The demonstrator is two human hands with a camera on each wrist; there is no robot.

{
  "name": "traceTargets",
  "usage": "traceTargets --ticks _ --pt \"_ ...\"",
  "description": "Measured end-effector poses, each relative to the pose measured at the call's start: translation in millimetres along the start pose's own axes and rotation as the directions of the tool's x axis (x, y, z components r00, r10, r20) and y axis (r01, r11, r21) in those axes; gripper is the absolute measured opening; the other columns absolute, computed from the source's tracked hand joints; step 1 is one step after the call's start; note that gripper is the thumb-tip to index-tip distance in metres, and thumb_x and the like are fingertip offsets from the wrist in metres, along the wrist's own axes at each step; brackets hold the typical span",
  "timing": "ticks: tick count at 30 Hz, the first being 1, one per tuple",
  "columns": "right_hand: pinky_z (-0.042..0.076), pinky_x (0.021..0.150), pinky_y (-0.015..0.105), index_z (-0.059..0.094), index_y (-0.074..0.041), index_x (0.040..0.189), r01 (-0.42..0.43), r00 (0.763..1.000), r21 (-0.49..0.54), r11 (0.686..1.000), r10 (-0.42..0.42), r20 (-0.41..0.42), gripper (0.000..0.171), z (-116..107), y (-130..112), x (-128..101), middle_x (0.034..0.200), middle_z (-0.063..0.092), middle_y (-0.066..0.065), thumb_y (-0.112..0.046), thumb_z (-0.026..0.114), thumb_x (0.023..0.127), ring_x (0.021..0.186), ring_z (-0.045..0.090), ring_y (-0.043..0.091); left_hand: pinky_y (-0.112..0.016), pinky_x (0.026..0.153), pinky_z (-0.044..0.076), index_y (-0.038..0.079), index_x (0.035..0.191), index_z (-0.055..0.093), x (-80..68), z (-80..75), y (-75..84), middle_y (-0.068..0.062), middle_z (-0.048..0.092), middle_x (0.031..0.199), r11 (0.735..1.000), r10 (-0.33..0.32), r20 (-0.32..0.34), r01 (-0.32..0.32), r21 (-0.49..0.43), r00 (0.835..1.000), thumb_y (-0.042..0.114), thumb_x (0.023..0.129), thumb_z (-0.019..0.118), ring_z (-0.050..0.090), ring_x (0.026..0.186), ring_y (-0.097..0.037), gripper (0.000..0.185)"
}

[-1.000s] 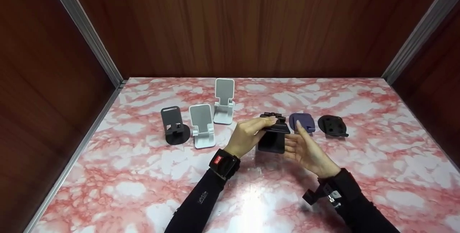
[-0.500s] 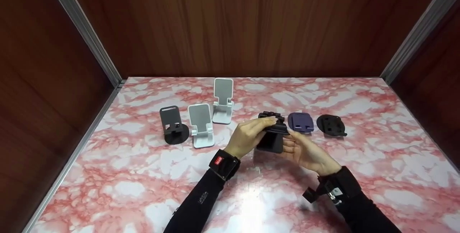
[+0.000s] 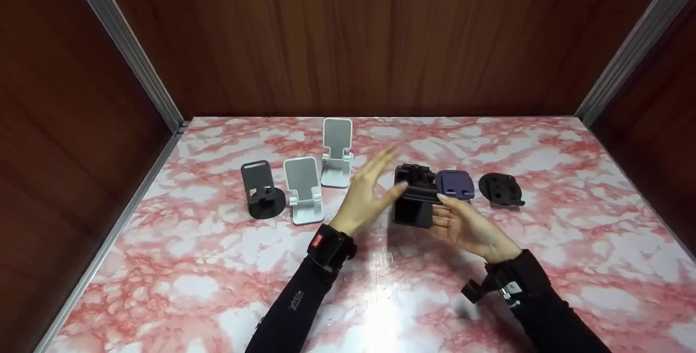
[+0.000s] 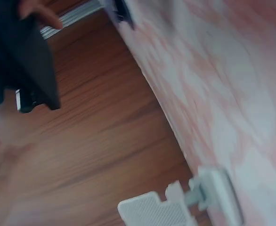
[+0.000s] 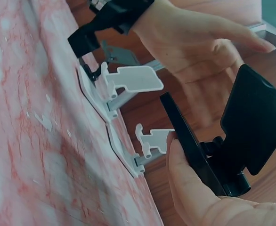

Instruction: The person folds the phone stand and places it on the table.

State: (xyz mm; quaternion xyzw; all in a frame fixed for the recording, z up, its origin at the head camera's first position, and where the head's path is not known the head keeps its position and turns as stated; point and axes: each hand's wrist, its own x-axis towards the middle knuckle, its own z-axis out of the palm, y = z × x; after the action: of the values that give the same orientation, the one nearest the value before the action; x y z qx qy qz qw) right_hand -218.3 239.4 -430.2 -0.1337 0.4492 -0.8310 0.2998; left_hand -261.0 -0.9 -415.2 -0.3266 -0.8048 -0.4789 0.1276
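Note:
A black phone stand (image 3: 414,214), partly unfolded, is held above the table in my right hand (image 3: 472,229). The thumb lies at the stand's edge and the other fingers are behind it. In the right wrist view the stand's two plates (image 5: 256,120) spread apart at the hinge. My left hand (image 3: 363,196) is to the left of it, fingers stretched out, the thumb overlapping the stand's edge in the head view. The right wrist view shows a gap between this hand and the stand. A dark plate of the stand (image 4: 25,52) also enters the left wrist view.
Left of the hands stand two white phone stands, one nearer (image 3: 304,184) and one farther back (image 3: 337,146), and a dark one with a round base (image 3: 260,181). On the right lie a folded purple stand (image 3: 455,183) and a folded black one (image 3: 501,189). Wooden walls enclose the table.
My left hand has let go of the black phone stand and moved left, its fingers straightening. The right thumb has come down onto the stand's edge.

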Motion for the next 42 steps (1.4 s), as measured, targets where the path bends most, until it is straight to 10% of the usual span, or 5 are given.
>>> traceTargets --ticks 6,12,21,42 --pt "0.043 0.103 0.038 0.059 -0.008 0.124 0.018 1.0 -0.024 1.0 -0.018 0.001 0.03 -2.3 -0.6 1.2 0.125 0.059 0.014 -0.019 0.037 0.107 0.113 0.058 0.025 -0.05 0.105 0.039 0.02 0.157 0.009 -3.7 -9.8 -3.1 -0.006 0.015 0.161 0.936 -0.306 0.233 0.336 -0.104 0.923 0.08 0.083 0.042 0.047 0.129 -0.024 0.101" --pt "0.043 0.103 0.036 0.059 -0.007 0.123 0.023 1.0 -0.041 0.999 -0.023 -0.012 0.028 -4.9 -0.8 1.7 0.126 0.059 0.014 -0.017 0.039 0.106 0.113 0.058 0.024 -0.038 0.092 0.051 0.012 0.156 0.02 -4.2 -10.9 -11.7 -0.01 0.047 0.143 0.859 -0.319 0.423 0.447 -0.249 0.848 0.048 0.094 0.058 0.056 0.116 -0.023 0.081" --pt "0.04 0.106 0.038 0.06 -0.008 0.121 0.021 0.999 -0.073 0.997 -0.024 -0.047 0.025 -7.4 3.3 3.0 0.124 0.061 0.011 -0.015 0.042 0.105 0.112 0.059 0.023 -0.054 0.092 0.049 -0.002 0.151 0.025 -4.2 -7.1 -20.9 -0.018 0.048 0.126 0.632 -0.344 0.529 0.608 -0.481 0.776 0.017 0.094 0.063 0.061 0.106 -0.027 0.071" --pt "0.045 0.101 0.037 0.045 -0.005 0.123 -0.005 0.996 -0.046 0.999 0.001 -0.087 0.024 -2.2 1.6 0.6 0.119 0.063 0.008 -0.011 0.051 0.101 0.108 0.061 0.022 -0.051 0.088 0.052 -0.002 0.144 0.036 -3.9 -11.7 -11.0 -0.014 0.053 0.115 0.604 -0.355 0.555 0.638 -0.478 0.752 0.012 0.09 0.065 0.064 0.086 -0.022 0.063"
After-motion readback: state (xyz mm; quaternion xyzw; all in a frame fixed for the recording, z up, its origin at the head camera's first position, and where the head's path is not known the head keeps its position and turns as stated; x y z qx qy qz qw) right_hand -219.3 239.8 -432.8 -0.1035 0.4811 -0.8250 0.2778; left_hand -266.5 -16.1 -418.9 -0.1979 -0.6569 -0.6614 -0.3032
